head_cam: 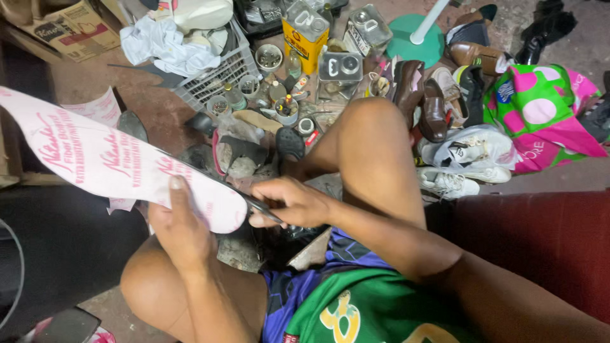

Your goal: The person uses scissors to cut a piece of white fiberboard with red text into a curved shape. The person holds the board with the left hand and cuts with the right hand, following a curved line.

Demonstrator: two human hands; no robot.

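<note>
Cutting a pink-printed sheet over a cluttered floor

At centre frame the left hand (181, 232) holds a white fibreboard sheet (108, 159) with its thumb on top, while the right hand (292, 203) has its grip closed on a dark blade (264, 208) at the sheet's rounded end; brown shoes (422, 101), white sneakers (457, 174) and a yellow can (305, 35) lie above.

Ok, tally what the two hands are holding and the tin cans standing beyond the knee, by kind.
Pink-printed white board sheet, in the left hand: 1
Dark cutting tool, in the right hand: 1
Rectangular tin cans: 3, one yellow, two bare metal
Total: 5
</note>
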